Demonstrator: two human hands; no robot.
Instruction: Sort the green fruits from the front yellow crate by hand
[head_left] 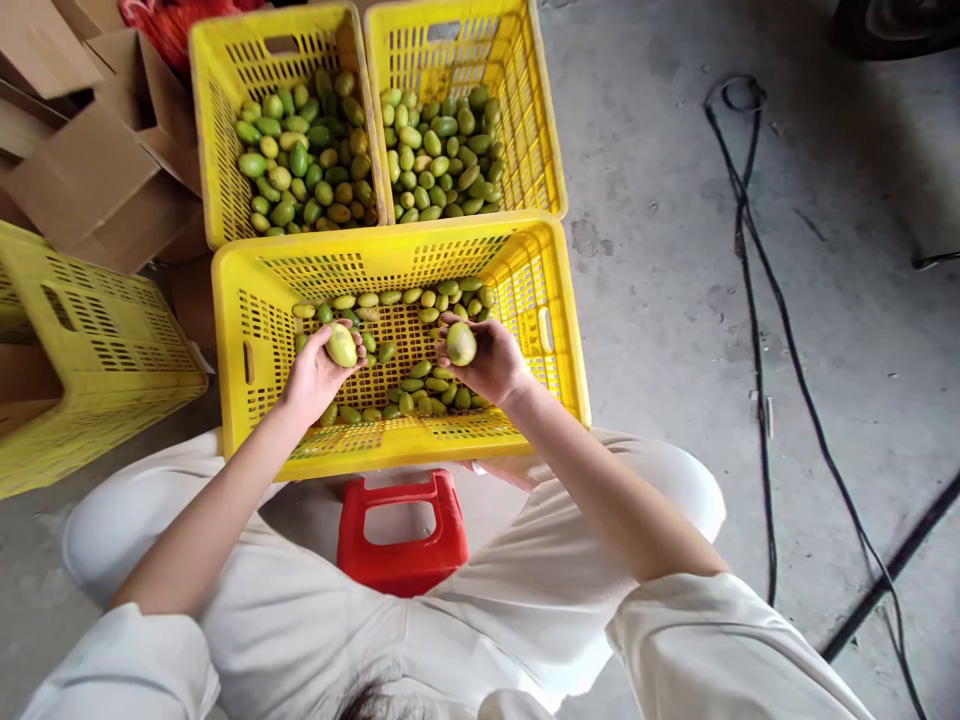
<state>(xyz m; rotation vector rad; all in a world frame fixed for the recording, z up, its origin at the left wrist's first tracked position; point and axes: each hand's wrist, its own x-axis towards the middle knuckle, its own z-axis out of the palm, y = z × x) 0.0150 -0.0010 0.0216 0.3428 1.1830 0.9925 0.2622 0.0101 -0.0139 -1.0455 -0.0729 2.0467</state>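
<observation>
My left hand (313, 377) holds an oval yellow-green fruit (342, 346), cupped in the fingers with its top showing. A second fruit of this kind, pale green and rounder from this angle (460, 344), sits in my right hand (495, 362), its fingers curled round the far side. Both hands are above the front yellow crate (390, 462), apart from each other. On the crate's slotted floor lie several smaller green fruits (420, 400), mostly along the near and far sides. Which kind of fruit these are I cannot tell for certain.
Two more yellow crates, the back left one (217, 160) and the back right one (551, 140), hold heaps of green and yellowish fruit. Another yellow crate (112, 400) stands at left, near cardboard boxes (90, 180). A red stool (401, 565) is between my legs; black cables (757, 350) cross the floor.
</observation>
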